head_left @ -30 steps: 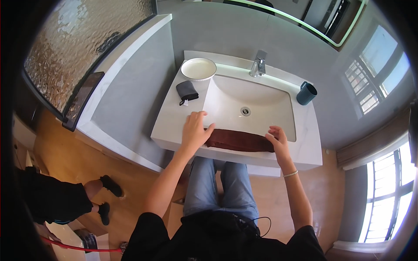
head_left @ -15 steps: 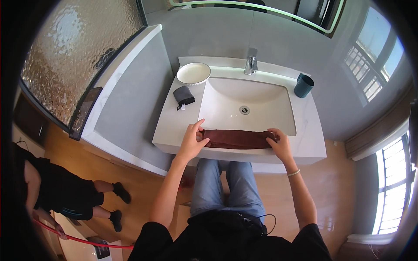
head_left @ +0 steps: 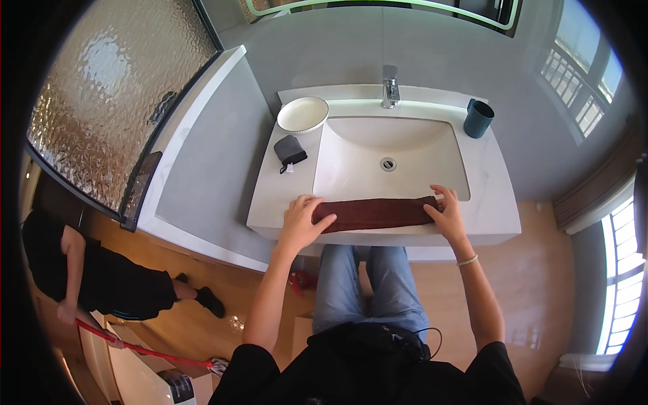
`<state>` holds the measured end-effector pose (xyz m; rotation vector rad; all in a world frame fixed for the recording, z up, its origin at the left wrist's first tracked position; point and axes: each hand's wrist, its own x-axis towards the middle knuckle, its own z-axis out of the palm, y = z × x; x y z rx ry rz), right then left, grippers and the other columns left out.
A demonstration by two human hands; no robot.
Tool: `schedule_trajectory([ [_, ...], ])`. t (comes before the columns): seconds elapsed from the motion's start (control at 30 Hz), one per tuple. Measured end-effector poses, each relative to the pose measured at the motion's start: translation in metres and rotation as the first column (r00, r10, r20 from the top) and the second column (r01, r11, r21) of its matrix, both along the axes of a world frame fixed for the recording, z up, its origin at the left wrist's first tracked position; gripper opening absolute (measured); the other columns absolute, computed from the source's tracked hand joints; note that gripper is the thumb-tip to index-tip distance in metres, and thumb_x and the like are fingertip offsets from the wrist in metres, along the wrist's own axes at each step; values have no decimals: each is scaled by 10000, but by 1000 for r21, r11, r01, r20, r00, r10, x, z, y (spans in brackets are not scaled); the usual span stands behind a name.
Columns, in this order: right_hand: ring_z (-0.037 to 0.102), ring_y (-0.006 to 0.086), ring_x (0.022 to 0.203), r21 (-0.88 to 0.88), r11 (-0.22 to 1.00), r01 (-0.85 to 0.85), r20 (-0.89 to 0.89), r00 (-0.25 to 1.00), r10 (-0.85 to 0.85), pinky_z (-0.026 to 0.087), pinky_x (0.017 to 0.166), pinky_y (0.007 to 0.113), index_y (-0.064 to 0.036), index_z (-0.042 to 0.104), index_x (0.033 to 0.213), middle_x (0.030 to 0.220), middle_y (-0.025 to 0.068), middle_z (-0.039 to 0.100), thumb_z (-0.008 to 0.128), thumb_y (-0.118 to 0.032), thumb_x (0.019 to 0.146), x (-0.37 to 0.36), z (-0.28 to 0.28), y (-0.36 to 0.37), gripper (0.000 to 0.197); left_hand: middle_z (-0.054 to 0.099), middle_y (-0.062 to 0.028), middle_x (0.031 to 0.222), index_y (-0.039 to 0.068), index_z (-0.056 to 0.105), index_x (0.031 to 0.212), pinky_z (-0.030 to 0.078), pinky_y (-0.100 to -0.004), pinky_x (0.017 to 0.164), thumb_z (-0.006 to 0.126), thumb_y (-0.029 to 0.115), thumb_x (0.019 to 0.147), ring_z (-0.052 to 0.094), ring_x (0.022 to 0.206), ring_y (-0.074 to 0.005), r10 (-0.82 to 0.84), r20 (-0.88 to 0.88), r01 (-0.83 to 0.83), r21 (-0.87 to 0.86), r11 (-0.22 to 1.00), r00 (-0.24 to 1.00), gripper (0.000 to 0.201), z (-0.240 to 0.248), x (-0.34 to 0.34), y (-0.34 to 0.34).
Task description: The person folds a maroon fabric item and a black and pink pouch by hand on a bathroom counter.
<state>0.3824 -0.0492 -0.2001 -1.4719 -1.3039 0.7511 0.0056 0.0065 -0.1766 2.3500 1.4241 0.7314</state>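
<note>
Cloth (head_left: 378,214) is laid along the bench (head_left: 493,202) front edge, ends pinched by left hand (head_left: 302,221) and right hand (head_left: 450,217); bowl (head_left: 302,115) and mug (head_left: 478,120) are parked well clear, either side of the sink (head_left: 364,145).

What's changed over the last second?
The left hand has drawn its fingers in, thumb now on the left end of the flat, dark red-brown cloth; how firmly it grips is unclear. Behind, the black-clothed co-worker has shifted stance.

Unmoved: the cloth, along the white rectangular sink's front edge; round white dish; grey fabric pouch; teal cylindrical mug.
</note>
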Motion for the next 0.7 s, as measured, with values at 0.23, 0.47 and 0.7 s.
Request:
schedule_trajectory([
  [0.23, 591, 231, 1059, 166, 978, -126, 414, 909, 47, 526, 881, 349, -55, 655, 1175, 1221, 89, 533, 778, -112, 809, 1, 21, -22, 391, 653, 2, 1134, 86, 725, 931, 436, -420, 982, 762, 214, 828, 598, 1108, -245, -141, 102, 123, 162, 979, 985, 168, -10, -19, -10],
  [0.47, 573, 266, 1122, 89, 963, -255, 518, 837, 173, 516, 919, 370, -54, 736, 1035, 1234, 94, 574, 783, -131, 816, 8, 23, -30, 238, 664, -44, 1102, 47, 708, 925, 496, -369, 880, 742, 117, 815, 615, 1028, -241, -288, -104, 306, 324, 895, 952, 135, 0, -25, 8],
  [0.7, 581, 252, 1093, 158, 949, -274, 516, 842, 157, 516, 881, 355, -37, 746, 987, 1197, 93, 596, 750, -105, 850, 20, 13, -23, 153, 644, -17, 1104, 65, 689, 913, 479, -357, 890, 737, 153, 819, 588, 1056, -213, -342, -288, 429, 336, 838, 894, 138, 10, -25, 13],
])
